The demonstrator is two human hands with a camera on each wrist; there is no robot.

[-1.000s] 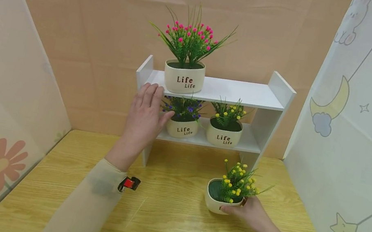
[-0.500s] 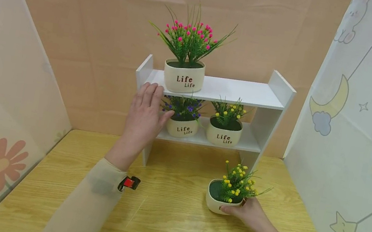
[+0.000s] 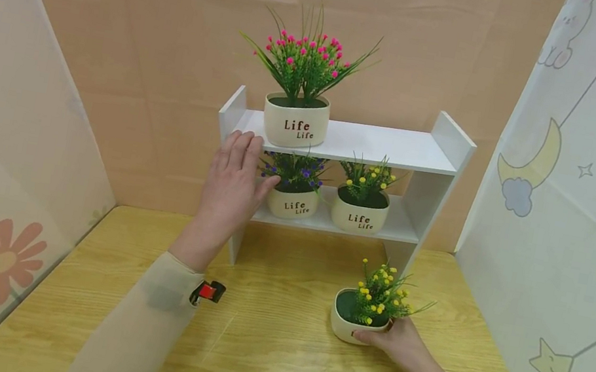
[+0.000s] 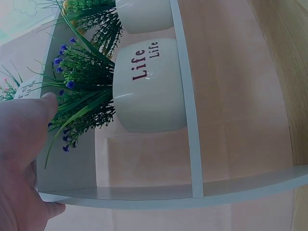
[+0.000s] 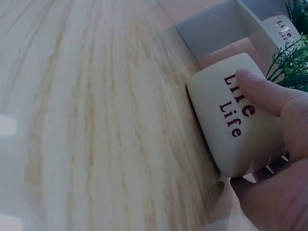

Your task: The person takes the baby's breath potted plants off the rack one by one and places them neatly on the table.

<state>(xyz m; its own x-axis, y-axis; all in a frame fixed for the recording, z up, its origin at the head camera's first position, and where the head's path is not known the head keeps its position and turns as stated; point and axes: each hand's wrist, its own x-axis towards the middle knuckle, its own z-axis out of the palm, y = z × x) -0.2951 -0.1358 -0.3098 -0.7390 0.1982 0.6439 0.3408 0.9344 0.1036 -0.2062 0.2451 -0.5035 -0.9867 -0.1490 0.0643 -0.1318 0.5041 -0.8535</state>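
Observation:
My right hand [image 3: 398,343] grips a cream flowerpot [image 5: 231,115] of yellow artificial flowers [image 3: 384,291] by its right end. The thumb lies across its "Life" lettering, and the other fingers are partly hidden behind it. This pot is down at the wooden table [image 3: 257,352], in front of the white two-tier shelf [image 3: 389,145]. With fingers extended, my left hand [image 3: 229,194] rests on the shelf's upper left corner. Its thumb reaches in front of a purple-flowered pot [image 4: 149,86] on the lower tier. Beside that stands another yellow-flowered pot [image 3: 358,216].
On the upper tier's left part stands a pot with pink flowers [image 3: 294,125]. A peach backdrop [image 3: 171,90] hangs behind the shelf. Pale printed panels flank the table, one on the left [image 3: 17,116] and one on the right [image 3: 575,275].

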